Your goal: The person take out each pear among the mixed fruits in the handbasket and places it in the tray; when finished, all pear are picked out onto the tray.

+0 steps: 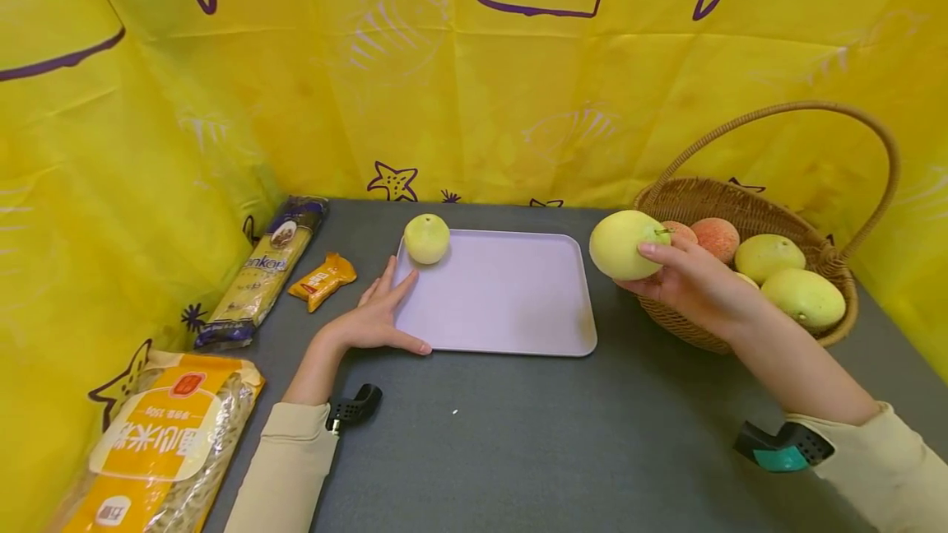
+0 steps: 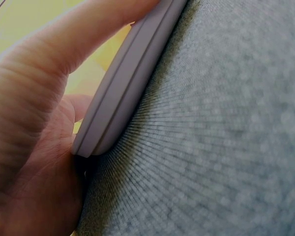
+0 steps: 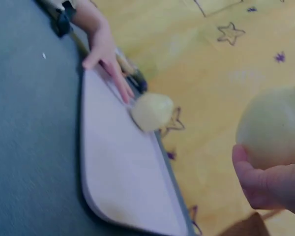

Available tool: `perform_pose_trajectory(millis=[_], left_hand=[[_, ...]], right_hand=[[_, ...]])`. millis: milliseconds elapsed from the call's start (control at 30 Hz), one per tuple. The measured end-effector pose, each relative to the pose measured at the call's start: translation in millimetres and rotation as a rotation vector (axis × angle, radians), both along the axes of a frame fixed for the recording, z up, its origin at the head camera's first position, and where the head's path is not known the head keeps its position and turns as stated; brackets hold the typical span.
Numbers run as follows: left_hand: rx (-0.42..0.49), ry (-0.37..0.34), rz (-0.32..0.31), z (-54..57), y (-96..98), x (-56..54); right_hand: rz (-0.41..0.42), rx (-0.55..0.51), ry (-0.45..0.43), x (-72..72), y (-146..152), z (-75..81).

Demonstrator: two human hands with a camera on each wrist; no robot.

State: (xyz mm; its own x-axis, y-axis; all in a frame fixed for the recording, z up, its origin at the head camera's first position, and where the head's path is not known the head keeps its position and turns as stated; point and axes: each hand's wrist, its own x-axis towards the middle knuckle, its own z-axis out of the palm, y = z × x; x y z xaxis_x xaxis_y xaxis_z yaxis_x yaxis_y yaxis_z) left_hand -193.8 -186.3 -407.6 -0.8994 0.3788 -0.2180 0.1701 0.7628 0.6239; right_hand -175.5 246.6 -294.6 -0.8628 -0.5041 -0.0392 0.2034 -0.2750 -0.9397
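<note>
Presently, a lilac tray [image 1: 504, 294] lying flat and a pale green fruit [image 1: 620, 245] held up

A yellow cloth [image 1: 415, 97] printed with starfish and fish hangs behind the grey counter [image 1: 533, 442] and along its sides. At the right stands a wicker basket [image 1: 741, 197] with a tall arched handle; inside lie yellow-green fruits [image 1: 803, 300] and reddish fruits [image 1: 716, 238]. The lilac tray occupies the middle of the counter. At the left are a big orange packet [image 1: 159, 442] with clear sides and, beyond it, a long blue-and-yellow packet [image 1: 268, 270].

The right hand [image 1: 699, 282] has its fingers clamped round the pale green fruit, between the tray and the basket, the fruit's short stem pointing toward the basket. The left hand [image 1: 374, 315] has its fingers spread apart at the tray's near-left corner, its thumb touching the rim. A black device [image 1: 355, 405] sits at each wrist.

A second round fruit [image 1: 426, 238] rests at the tray's far-left corner, just beyond the left fingertips. A small orange wrapper [image 1: 324, 280] lies between the long packet and the left hand. A tiny white speck [image 1: 455, 412] shows on the counter in front of the tray.
</note>
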Motion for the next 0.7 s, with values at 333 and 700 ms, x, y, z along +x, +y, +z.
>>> perform_pose_trajectory(millis=[333,700], left_hand=[[0.001,0.003,0.002,1.1,1.3,0.8],[0.006,0.008,0.0,0.5,0.9,0.7]], right_hand=[[0.01,0.016,-0.091,1.4,-35.5,-15.7],[-0.059,0.033,-0.171,-7.8,-56.8,-41.9]])
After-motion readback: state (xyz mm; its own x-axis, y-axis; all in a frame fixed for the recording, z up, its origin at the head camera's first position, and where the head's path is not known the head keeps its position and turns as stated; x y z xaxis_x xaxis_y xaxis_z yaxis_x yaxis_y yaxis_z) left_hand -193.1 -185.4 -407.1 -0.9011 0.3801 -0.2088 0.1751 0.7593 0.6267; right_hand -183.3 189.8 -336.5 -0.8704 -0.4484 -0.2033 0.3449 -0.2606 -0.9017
